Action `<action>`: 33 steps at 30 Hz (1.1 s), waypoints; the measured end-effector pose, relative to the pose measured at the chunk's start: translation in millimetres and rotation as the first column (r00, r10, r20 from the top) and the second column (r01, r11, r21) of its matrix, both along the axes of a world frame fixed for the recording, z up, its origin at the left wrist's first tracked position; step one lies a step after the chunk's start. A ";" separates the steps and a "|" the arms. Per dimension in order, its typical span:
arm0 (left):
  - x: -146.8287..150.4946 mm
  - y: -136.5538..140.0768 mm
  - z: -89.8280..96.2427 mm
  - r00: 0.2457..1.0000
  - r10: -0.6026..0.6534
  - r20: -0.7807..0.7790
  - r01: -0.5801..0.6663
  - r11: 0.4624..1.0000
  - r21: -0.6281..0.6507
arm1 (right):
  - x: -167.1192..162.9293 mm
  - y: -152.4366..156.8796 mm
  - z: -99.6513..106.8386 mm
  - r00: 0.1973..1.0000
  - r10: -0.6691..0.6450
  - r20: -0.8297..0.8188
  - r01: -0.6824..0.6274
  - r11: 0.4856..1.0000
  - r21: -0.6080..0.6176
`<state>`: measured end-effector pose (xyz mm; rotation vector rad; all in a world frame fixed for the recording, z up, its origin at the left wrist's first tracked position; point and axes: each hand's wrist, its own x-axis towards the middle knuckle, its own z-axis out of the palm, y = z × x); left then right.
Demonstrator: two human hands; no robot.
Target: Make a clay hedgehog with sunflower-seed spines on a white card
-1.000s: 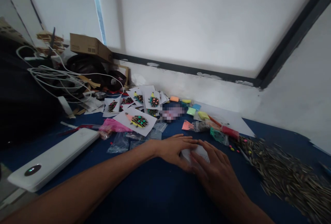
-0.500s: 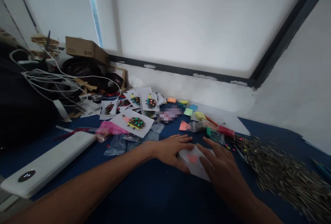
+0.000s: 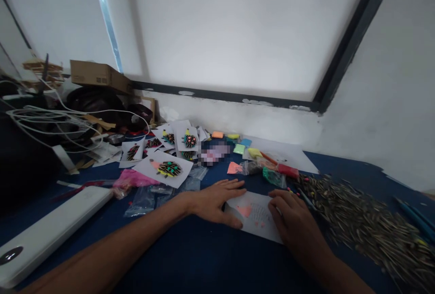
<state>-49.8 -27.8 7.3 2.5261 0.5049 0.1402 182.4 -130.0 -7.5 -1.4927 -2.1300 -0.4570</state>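
On the blue tabletop lies a white sheet of paper (image 3: 251, 229), bearing a pencil outline of a hedgehog-like body, a flat pink clay patch (image 3: 244, 210) as its head and small pink bits below. My left hand (image 3: 215, 202) rests flat along the sheet's left edge, fingers outstretched and thumb apart. Over the right edge my right hand (image 3: 294, 217) is bent, its fingers curled and close together; what is under or in them is hidden. Striped sunflower seeds (image 3: 367, 221) are heaped right beside it.
Finished hedgehog cards (image 3: 165, 169) lie at the back left. Packets of coloured clay (image 3: 254, 152) and small bags (image 3: 274, 177) spread behind my hands. A long white device (image 3: 57, 226) sits left, near tangled cables (image 3: 50, 117) and a cardboard box (image 3: 100, 75). Blue-handled tools (image 3: 416, 217) lie far right.
My right hand has drawn to the right across the sheet and its spread fingers have curled, uncovering the drawn body. My left hand stays at the left edge. The view has shifted slightly right.
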 end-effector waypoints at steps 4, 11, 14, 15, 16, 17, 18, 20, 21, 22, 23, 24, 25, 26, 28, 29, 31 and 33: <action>-1.2 -0.6 6.6 0.995 0.060 0.074 -0.053 0.994 -0.099 | 0.1 -2.0 1.5 1.000 0.009 0.005 -0.009 1.000 -0.009; 10.2 -1.5 -4.0 0.920 0.203 0.335 -0.214 0.977 -0.004 | 5.8 1.0 -3.9 0.992 -0.105 0.070 0.114 0.983 -0.142; 12.8 -0.6 -12.1 0.912 0.139 0.385 -0.204 0.970 0.132 | 6.5 1.0 -5.3 0.988 -0.116 0.099 0.134 0.973 -0.190; 13.1 -0.5 -13.9 0.914 0.120 0.389 -0.199 0.965 0.169 | 6.4 0.7 -5.1 0.987 -0.118 0.108 0.138 0.969 -0.204; 13.1 -0.6 -15.2 0.916 0.104 0.387 -0.193 0.961 0.199 | 6.1 0.3 -4.6 0.986 -0.120 0.115 0.143 0.966 -0.217; 13.1 -1.0 -15.9 0.919 0.093 0.383 -0.189 0.957 0.221 | 5.7 0.0 -4.0 0.985 -0.123 0.122 0.149 0.962 -0.228; 13.1 -1.4 -16.2 0.922 0.087 0.377 -0.187 0.954 0.237 | 5.1 -0.4 -3.1 0.984 -0.126 0.127 0.154 0.959 -0.238; 13.0 -2.5 -15.8 0.928 0.085 0.362 -0.186 0.949 0.256 | 3.6 -0.9 -1.5 0.982 -0.130 0.135 0.162 0.953 -0.255; 13.0 -2.9 -15.5 0.931 0.085 0.354 -0.186 0.947 0.262 | 2.7 -1.1 -0.8 0.981 -0.133 0.139 0.165 0.951 -0.262; 13.1 -3.1 -15.3 0.934 0.085 0.348 -0.186 0.946 0.267 | 1.8 -1.3 -0.1 0.981 -0.134 0.143 0.169 0.948 -0.268; 13.2 -3.2 -15.1 0.935 0.086 0.344 -0.187 0.944 0.271 | 0.9 -1.5 0.4 0.980 -0.137 0.147 0.173 0.946 -0.274; 13.4 -3.2 -15.1 0.936 0.086 0.343 -0.187 0.943 0.274 | 0.0 -1.6 0.9 0.979 -0.139 0.151 0.177 0.944 -0.279; 13.5 -3.2 -15.2 0.935 0.086 0.344 -0.189 0.942 0.278 | -0.8 -1.8 1.3 0.978 -0.141 0.157 0.181 0.941 -0.285; 13.6 -3.2 -15.2 0.934 0.086 0.348 -0.191 0.941 0.280 | -1.5 -2.0 1.7 0.976 -0.142 0.162 0.185 0.939 -0.290; 13.7 -3.5 -15.3 0.931 0.085 0.356 -0.193 0.940 0.281 | -2.6 -2.4 2.5 0.974 -0.144 0.173 0.192 0.935 -0.299; 13.8 -3.8 -15.4 0.929 0.086 0.361 -0.197 0.939 0.281 | -2.9 -2.6 2.8 0.973 -0.146 0.178 0.195 0.933 -0.301; 14.0 -4.6 -16.0 0.924 0.095 0.371 -0.209 0.936 0.282 | -3.5 -2.7 3.0 0.971 -0.151 0.187 0.203 0.931 -0.303; 15.2 -5.0 -17.2 0.914 0.108 0.390 -0.231 0.931 0.283 | -3.9 -2.5 2.8 0.968 -0.155 0.196 0.210 0.930 -0.301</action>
